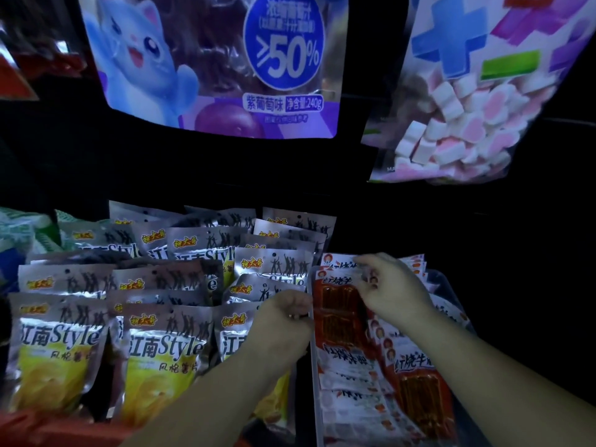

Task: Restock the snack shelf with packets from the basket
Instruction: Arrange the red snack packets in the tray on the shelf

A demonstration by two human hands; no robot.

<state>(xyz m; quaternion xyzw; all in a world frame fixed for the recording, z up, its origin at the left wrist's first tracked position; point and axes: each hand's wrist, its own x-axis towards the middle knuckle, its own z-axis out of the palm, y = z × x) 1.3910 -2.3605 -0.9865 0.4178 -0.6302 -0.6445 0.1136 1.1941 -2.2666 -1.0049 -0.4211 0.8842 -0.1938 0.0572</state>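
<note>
The red-and-white packets (342, 366) stand packed one behind another in a clear plastic tray (313, 356) at the right of the shelf. Each has a see-through window showing dark red strips inside. The right hand (392, 290) reaches over the back half of the row. Its fingers are curled down and its thumb pinches the top edge of one packet, which stands slightly higher than those around it. More of the same packets lean against the tray's right side, partly under the right forearm.

The left hand (285, 312) sits just beside the tray's left wall with its fingers curled in and a ring showing on one of them. I cannot tell whether it grips the wall or only rests against it.

Left of the tray, touching it, are rows of silver potato chip bags (161, 346) printed "Style". They stand upright and overlap from front to back, and the left forearm crosses the nearest ones. At the far left edge lie some green-and-white packs (19, 227), too blurred to read. A red shape (48, 427) shows at the bottom left corner, and I cannot tell what it is.

Above, against the dark back, hang a purple grape-flavour bag (213, 59) with a blue cartoon cat and a bag of pink-and-white marshmallows (467, 124).
</note>
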